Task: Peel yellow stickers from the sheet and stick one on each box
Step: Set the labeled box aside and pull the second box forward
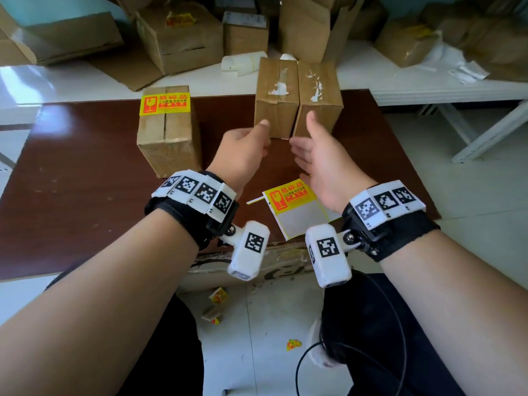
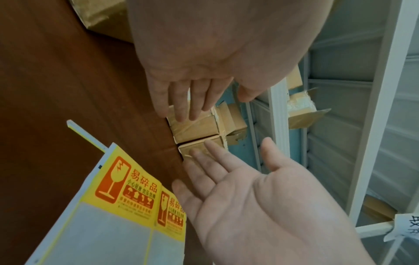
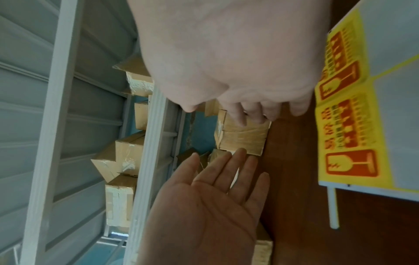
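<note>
Both your hands reach toward the two plain boxes.
Your left hand and right hand hold nothing, fingers straight and apart.

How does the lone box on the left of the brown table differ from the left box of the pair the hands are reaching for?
1. The lone box carries a yellow fragile sticker on top; the left box of the pair has none, only torn white tape residue.
2. The lone box stands apart; the left box of the pair sits against a second box.
3. The left hand and right hand reach toward the pair, not the lone box.

Both are taped brown cardboard.
</note>
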